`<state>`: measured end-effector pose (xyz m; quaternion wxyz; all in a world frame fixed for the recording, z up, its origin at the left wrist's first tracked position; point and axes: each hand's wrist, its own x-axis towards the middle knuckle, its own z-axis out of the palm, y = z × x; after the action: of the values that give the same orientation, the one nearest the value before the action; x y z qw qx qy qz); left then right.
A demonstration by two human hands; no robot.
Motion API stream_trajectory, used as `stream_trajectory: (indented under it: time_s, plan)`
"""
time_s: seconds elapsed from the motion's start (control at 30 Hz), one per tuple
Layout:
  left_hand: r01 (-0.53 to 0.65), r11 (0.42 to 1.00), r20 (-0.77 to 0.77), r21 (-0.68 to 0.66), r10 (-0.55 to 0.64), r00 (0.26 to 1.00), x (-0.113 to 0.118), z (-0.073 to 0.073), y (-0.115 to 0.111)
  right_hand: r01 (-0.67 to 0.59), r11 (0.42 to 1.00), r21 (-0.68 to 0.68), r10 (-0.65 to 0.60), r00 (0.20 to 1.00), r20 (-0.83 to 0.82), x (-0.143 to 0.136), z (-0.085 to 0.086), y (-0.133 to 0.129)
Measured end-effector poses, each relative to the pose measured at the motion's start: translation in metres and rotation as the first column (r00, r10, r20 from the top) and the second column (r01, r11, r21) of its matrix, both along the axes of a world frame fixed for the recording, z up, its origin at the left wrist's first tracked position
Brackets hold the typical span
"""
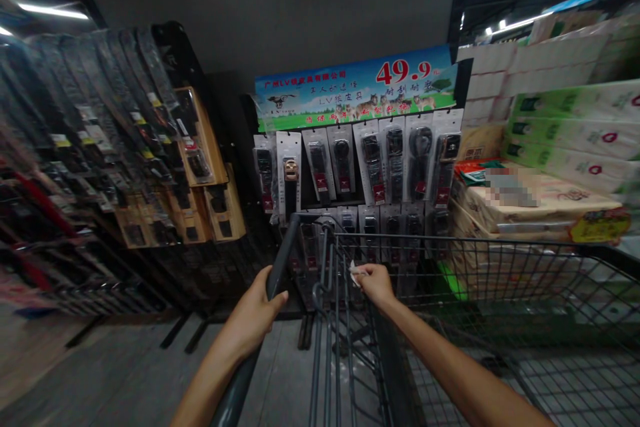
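Left hand (254,315) grasps the handle (283,253), best held steady; right hand (375,285) pinches a white scrap (353,273) near the handle-side edge of the cart (611,261).

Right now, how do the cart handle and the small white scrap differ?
The cart handle is dark grey; the white scrap is pale. The handle is a long, slanting bar, while the scrap is tiny and irregular. The left grip holds the handle; the right grip pinches the scrap between fingertips. Both are being held.
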<state>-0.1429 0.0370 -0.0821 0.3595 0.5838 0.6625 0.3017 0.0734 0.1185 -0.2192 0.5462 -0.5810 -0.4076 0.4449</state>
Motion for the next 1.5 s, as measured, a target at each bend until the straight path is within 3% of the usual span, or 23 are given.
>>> stream_trajectory:
  time_s: [0.13,0.23,0.5,0.77,1.07,1.27,1.5]
  plan:
    - [-0.007,1.000,0.001,0.001,0.007,1.000,0.001,0.002,0.000,-0.047,0.999,0.022,0.048,0.995,-0.082,-0.008,0.024,0.006]
    - [-0.010,1.000,-0.003,0.024,0.010,1.000,0.001,0.004,-0.001,-0.077,0.997,0.031,0.081,0.988,-0.131,-0.010,0.027,0.008]
    - [-0.004,1.000,-0.016,0.022,0.004,1.000,0.003,0.004,-0.001,-0.029,0.969,0.246,0.019,0.999,0.044,-0.005,0.003,0.006]
    - [0.004,1.000,-0.006,0.025,-0.004,1.000,0.001,0.002,-0.001,-0.041,0.950,0.311,-0.010,0.987,0.161,0.003,-0.022,0.001]
    - [-0.013,1.000,0.016,0.012,0.013,1.000,0.001,0.001,0.000,-0.103,0.948,0.302,-0.002,0.944,0.330,0.017,-0.048,-0.004]
    - [-0.005,1.000,0.014,0.014,0.004,1.000,-0.001,-0.001,0.001,-0.096,0.977,0.190,0.003,0.897,0.441,0.032,-0.069,-0.009]
    - [0.013,0.999,0.003,0.035,-0.013,1.000,0.001,0.001,-0.001,0.039,0.999,0.011,-0.040,0.910,0.412,0.037,-0.057,0.006]
